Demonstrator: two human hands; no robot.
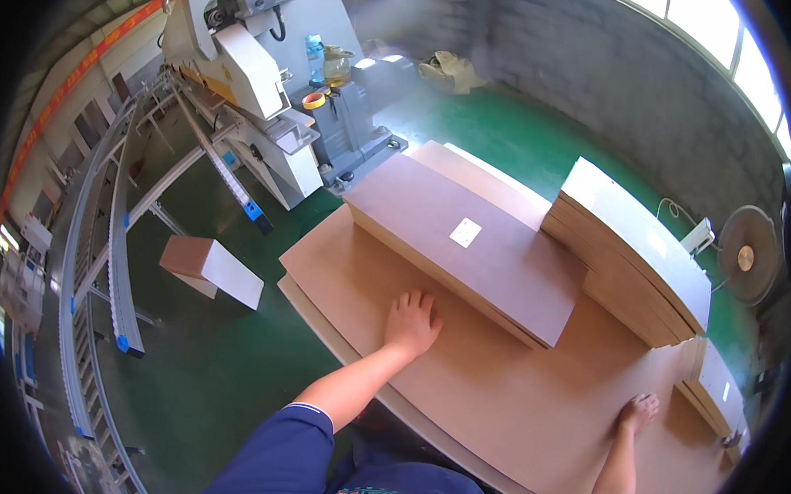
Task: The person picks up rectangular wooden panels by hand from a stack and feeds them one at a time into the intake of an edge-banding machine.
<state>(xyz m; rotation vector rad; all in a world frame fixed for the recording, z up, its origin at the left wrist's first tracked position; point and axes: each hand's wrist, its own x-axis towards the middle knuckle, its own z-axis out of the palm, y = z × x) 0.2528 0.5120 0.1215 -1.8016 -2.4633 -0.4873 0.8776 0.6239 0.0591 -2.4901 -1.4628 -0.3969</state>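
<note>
In front of me lies a wide brown board [522,386]. My left hand [413,323] rests palm down on it with fingers apart, holding nothing, close to the near side of a stack of boards. That stack [411,207] has a dark brown top with a small white label [466,232]. My right hand [638,411] lies on the same wide board farther right, its fingers loosely bent and nothing seen in them. Nearest to it is a small stack of narrow panels [714,384] at the right end.
A taller stack of white-topped panels [635,239] stands behind, near a round fan [749,256]. At the back left is a large machine [259,77] with roller conveyors [121,256] running alongside. A brown and white box-shaped piece [209,269] sits on the green floor [269,360].
</note>
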